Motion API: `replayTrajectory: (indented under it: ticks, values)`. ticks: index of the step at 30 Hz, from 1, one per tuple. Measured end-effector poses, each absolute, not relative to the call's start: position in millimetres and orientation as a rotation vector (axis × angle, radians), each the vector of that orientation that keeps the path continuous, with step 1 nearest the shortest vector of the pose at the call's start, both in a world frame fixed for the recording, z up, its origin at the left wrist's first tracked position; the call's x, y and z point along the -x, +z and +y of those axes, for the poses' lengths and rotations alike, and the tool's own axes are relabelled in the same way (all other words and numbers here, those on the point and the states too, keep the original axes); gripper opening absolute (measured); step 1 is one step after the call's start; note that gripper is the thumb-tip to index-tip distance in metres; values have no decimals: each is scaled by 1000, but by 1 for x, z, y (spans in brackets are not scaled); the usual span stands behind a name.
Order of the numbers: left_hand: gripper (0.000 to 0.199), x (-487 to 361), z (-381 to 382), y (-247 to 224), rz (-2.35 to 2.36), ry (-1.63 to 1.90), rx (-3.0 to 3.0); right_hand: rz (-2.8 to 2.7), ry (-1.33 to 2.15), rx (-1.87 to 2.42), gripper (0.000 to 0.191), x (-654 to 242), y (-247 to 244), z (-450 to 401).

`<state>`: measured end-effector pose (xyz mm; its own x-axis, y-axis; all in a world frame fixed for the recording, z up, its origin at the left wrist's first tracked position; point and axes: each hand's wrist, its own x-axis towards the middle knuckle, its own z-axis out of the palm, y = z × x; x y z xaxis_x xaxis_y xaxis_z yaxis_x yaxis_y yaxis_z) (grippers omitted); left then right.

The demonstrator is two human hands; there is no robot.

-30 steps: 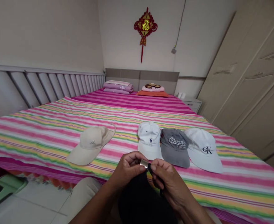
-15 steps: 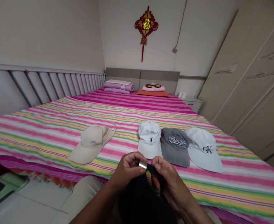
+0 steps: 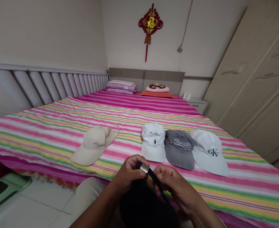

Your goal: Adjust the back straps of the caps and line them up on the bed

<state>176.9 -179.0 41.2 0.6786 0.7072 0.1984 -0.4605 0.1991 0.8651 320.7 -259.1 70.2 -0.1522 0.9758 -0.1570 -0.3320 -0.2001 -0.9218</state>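
Note:
A black cap (image 3: 146, 205) is held low at the front, over the lap. My left hand (image 3: 131, 172) pinches its strap beside a silver metal buckle (image 3: 144, 167). The fingers of my right hand (image 3: 171, 182) are closed on the black strap just right of the buckle. On the bed beyond lie a beige cap (image 3: 94, 141) at the left, then a white cap (image 3: 153, 139) with a dark logo, a grey cap (image 3: 179, 144) with white lettering, and a white cap (image 3: 207, 147) marked CK, these three side by side.
A striped bedspread (image 3: 58, 126) covers the bed. Folded bedding (image 3: 121, 87) and a pink bundle (image 3: 157, 89) sit by the headboard (image 3: 130, 74). A green stool (image 3: 9, 186) stands on the floor at the lower left. A wardrobe (image 3: 253, 79) stands at the right.
More of the black strap shows between my hands, stretching down to the right from the buckle. My right hand has shifted slightly right and down. The view has moved a little.

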Motion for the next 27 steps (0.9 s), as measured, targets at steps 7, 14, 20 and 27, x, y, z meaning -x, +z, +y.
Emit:
replayTrajectory:
  ticks: [7,14,20,27]
  values:
    - [28,-174,-180,43,375,676,-1245,-881,1574,1002,25,-318,63,-256]
    - [26,-170,-178,39,344,755,-1234,-878,1674,1006,26,-324,66,-257]
    - [29,-171,-175,36,388,717,-1339,-914,1618,981,24,-322,64,-255]
    - [30,-169,-177,36,381,700,-1267,-899,1626,949,22,-323,68,-255]
